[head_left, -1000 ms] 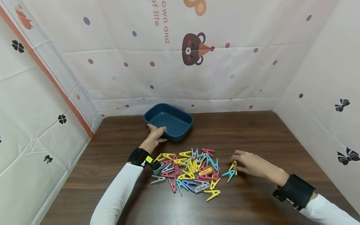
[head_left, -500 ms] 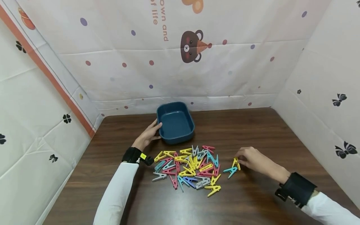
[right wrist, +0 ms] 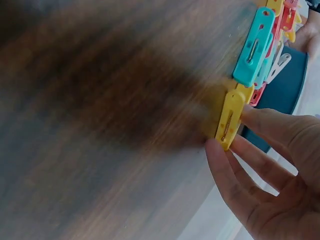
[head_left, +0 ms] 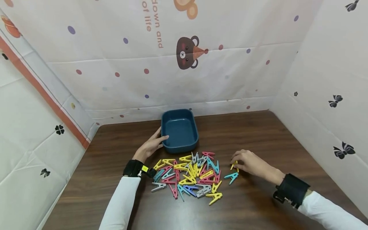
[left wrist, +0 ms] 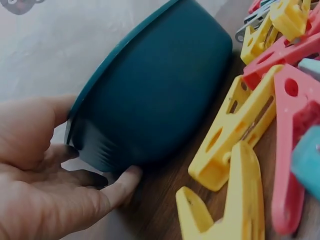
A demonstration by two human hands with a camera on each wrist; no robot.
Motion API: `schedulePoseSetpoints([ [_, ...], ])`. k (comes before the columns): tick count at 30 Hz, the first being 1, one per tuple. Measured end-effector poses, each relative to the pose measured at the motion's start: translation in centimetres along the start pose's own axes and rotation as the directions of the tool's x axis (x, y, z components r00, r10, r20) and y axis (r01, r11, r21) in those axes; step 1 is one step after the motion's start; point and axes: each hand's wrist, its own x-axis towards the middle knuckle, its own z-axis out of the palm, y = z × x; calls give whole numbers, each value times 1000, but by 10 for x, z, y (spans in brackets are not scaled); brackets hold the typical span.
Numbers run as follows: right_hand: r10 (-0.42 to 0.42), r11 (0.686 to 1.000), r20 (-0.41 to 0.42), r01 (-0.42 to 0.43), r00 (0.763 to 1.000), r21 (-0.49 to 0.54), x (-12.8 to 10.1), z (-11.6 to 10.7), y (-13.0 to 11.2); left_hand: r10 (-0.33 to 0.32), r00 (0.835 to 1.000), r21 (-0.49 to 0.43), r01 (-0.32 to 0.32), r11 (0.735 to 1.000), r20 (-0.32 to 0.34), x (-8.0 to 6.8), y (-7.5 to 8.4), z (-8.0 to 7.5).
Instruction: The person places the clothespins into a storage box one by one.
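Note:
My left hand (head_left: 149, 147) grips the left wall of a deep blue plastic box (head_left: 181, 148), the thumb over its rim. In the left wrist view the other fingers (left wrist: 117, 189) reach round the wall and its lower edge. My right hand (head_left: 249, 162) pinches a yellow clothespin (right wrist: 230, 117) between thumb and fingertips, low over the table right of the pile. A teal clothespin (head_left: 231, 177) lies just in front of it. Between the hands spreads a pile of clothespins (head_left: 188, 175) in yellow, pink, teal, blue and grey.
Everything stands on a dark wood-grain table (head_left: 247, 131). A white printed cloth (head_left: 126, 86) closes off the back and both sides, close behind the box. The pile reaches nearly to the front wall of the box.
The left hand has turned the box from a slant to nearly straight and shifted its grip along the left wall. The right hand stays near the same spot at the yellow clothespin.

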Motion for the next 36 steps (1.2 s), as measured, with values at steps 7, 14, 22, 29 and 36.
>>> schedulePoseSetpoints([
  [7,-2,1000,1,2,1000,-17,3,1,4,4,1000,-113,-2,994,18,0,-6,3],
  [14,-125,992,22,125,992,-26,14,-1,17,44,999,-177,-39,984,26,6,-2,14],
  [22,-81,997,72,81,994,6,45,-31,30,64,997,-150,-58,987,37,17,3,18],
  [29,141,987,-126,-130,982,92,157,-87,24,36,999,-110,-35,993,4,21,2,14],
  [36,439,882,-93,-409,894,234,254,-100,0,34,999,-103,-34,994,-2,15,-9,18],
])
